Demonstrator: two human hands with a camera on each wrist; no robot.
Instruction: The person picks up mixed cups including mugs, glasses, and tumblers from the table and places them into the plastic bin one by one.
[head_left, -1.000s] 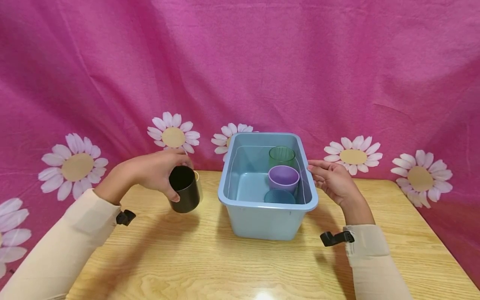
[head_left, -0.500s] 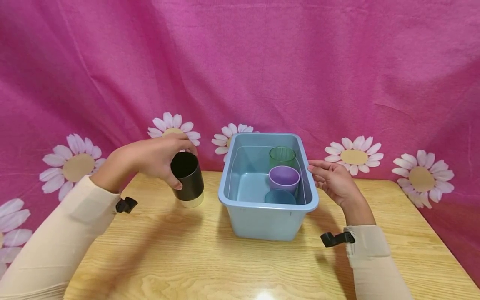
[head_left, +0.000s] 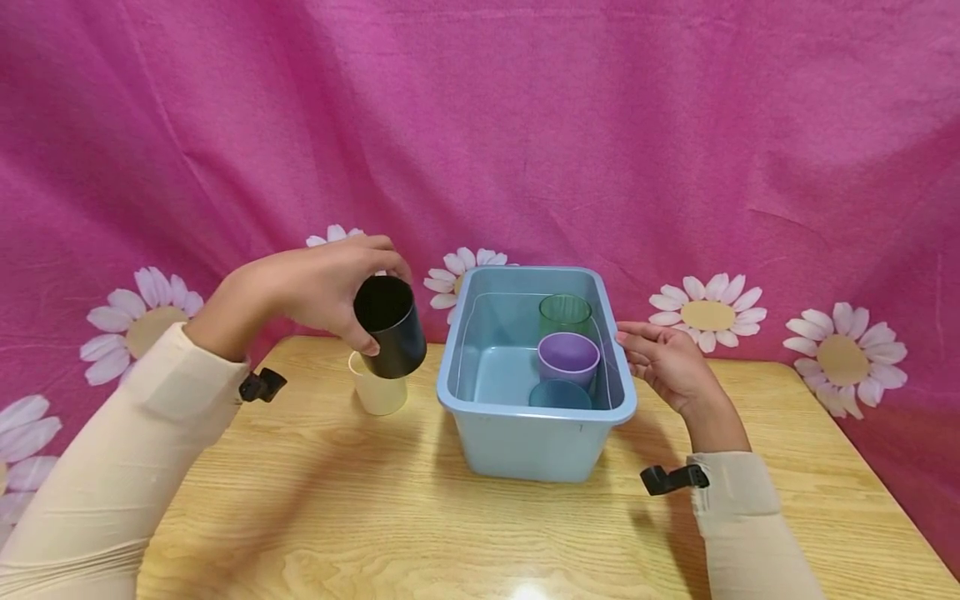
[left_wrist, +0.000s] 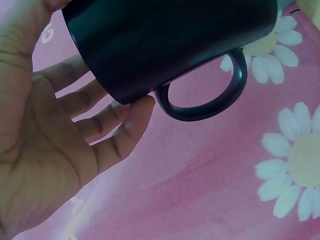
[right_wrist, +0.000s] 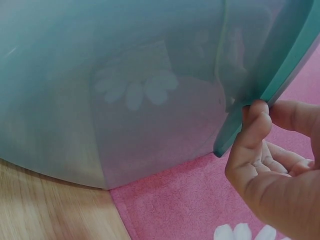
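Observation:
My left hand [head_left: 322, 283] grips a black mug [head_left: 401, 340] by its rim end, thumb on the near side and fingers on the far side. The mug hangs tilted above the table, just left of the bin. In the left wrist view its handle [left_wrist: 212, 112] sticks out free of the fingers. Below and behind it, a cream cup [head_left: 381, 396] stands on the table, partly covered by the mug. With its fingertips my right hand [head_left: 671, 367] pinches the right rim of the light blue plastic bin [head_left: 532, 446]; the rim edge [right_wrist: 280, 75] also shows in the right wrist view.
Inside the bin, along its right side, stand a green glass [head_left: 565, 312], a purple cup [head_left: 567, 371] and a teal glass [head_left: 560, 395]. The wooden table [head_left: 420, 517] ends at a pink daisy-print cloth [head_left: 525, 150] behind.
My left hand has raised the black mug and carried it right towards the bin, uncovering more of the cream cup. The right hand and the bin stay in place.

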